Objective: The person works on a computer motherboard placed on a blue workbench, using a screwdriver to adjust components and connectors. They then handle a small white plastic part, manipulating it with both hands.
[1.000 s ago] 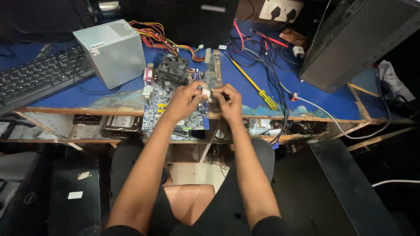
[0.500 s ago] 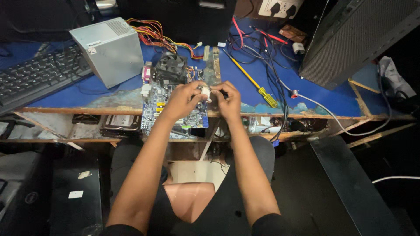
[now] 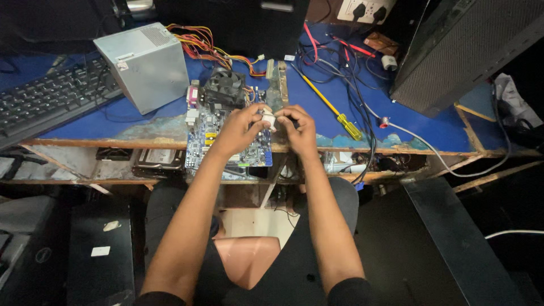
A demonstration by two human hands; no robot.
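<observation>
Much here is hard to read: the small white object (image 3: 268, 120) pinched between the two hands is mostly covered by fingertips, so its kind cannot be told, only that it is pale and small. The left hand (image 3: 238, 131) curls over the blue motherboard (image 3: 212, 141), hiding the board's right half, and its thumb and forefinger close on the white object from the left. The right hand (image 3: 298, 131) meets it from the other side, fingers bent and closed on the same piece; whether anything else sits in that palm cannot be seen. The object is held just above the motherboard's right edge, at the front of the blue desk (image 3: 430, 127), between the fingertips of both hands and touching them. The motherboard overhangs the desk's worn front edge, its black cooler fan (image 3: 225, 86) behind the left hand. A grey power supply box (image 3: 144, 65) with a bundle of coloured wires (image 3: 198, 42) stands to the left, beside a black keyboard (image 3: 48, 99) cut off by the frame. A yellow-handled screwdriver (image 3: 331, 109) lies right of the hands amid tangled black cables (image 3: 354, 73). A dark computer case (image 3: 470, 51) is cropped at the upper right.
</observation>
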